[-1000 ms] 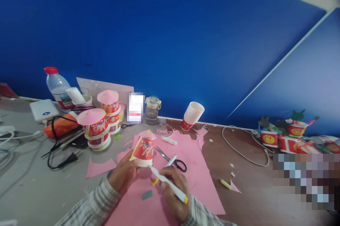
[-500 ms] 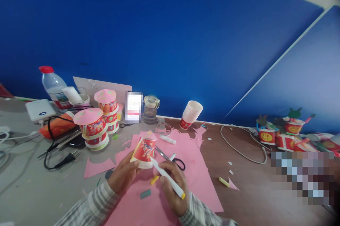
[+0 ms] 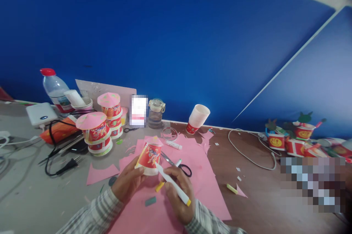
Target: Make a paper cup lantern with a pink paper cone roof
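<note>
My left hand (image 3: 128, 182) is closed around the lower left side of a red printed paper cup (image 3: 149, 156), which is held upside down with its white rim below. In my right hand (image 3: 180, 193) is a white marker (image 3: 174, 184) with a yellow end, its tip against or very close to the cup's right side. Under both hands spreads pink paper (image 3: 205, 193). Scissors (image 3: 185, 170) with dark handles lie on it, partly behind the marker and the cup. A yellow cap (image 3: 160, 186) and a grey-green piece (image 3: 150, 201) lie just below the cup.
Stacked cup towers with pink cone roofs (image 3: 92, 121) stand at left, near a bottle (image 3: 55, 87) and a black plug cable (image 3: 67, 166). At the back are a glass jar (image 3: 156, 113) and a stack of cups (image 3: 198, 116). Decorated cups (image 3: 276, 141) sit at right.
Almost nothing differs. The cup and the marker stay in the same hands, with at most a tiny shift.
</note>
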A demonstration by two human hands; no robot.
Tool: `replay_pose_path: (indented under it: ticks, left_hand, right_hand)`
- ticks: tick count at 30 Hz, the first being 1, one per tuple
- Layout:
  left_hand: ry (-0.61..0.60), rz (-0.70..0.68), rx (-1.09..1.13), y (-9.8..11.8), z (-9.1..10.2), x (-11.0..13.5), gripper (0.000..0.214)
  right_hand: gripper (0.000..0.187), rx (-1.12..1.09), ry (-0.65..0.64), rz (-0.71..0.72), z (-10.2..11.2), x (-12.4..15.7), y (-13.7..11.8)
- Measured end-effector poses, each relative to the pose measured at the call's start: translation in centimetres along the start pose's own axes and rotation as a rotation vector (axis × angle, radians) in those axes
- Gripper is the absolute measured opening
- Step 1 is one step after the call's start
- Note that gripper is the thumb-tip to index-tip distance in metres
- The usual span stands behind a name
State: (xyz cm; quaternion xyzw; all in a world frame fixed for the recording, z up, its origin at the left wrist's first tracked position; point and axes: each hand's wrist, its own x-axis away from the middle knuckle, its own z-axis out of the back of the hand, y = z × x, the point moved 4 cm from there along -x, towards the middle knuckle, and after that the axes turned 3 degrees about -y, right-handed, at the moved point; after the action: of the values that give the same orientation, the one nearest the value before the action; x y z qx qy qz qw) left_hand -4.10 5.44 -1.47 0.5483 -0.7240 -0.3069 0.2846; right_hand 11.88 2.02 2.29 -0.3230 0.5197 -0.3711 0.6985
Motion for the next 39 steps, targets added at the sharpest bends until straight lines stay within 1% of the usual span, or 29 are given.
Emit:
replay_pose_path:
  ticks: [4, 9, 22, 31, 39]
  left_hand:
    - [0.010, 0.004, -0.006, 0.04, -0.12, 0.07, 0.046]
    - [-0.007, 0.003, -0.004, 0.04, -0.21, 0.11, 0.045]
    - [-0.011, -0.006, -0.024, 0.09, -0.12, 0.08, 0.047]
    - [-0.019, 0.011, 0.001, -0.20, 0.22, -0.03, 0.044]
    - [-0.017, 0.010, -0.008, -0.11, 0.19, -0.03, 0.043]
  right_hand:
    - [0.020, -0.002, -0.008, 0.001, -0.13, 0.15, 0.19]
    - [0.020, -0.018, -0.014, -0.008, -0.26, 0.11, 0.25]
    - [0.020, 0.137, -0.006, 0.061, -0.11, 0.31, -0.25]
    - [0.018, 0.057, -0.034, 0.042, 0.01, -0.10, -0.33]
    - [0.020, 0.085, -0.032, 0.013, -0.11, 0.33, 0.13]
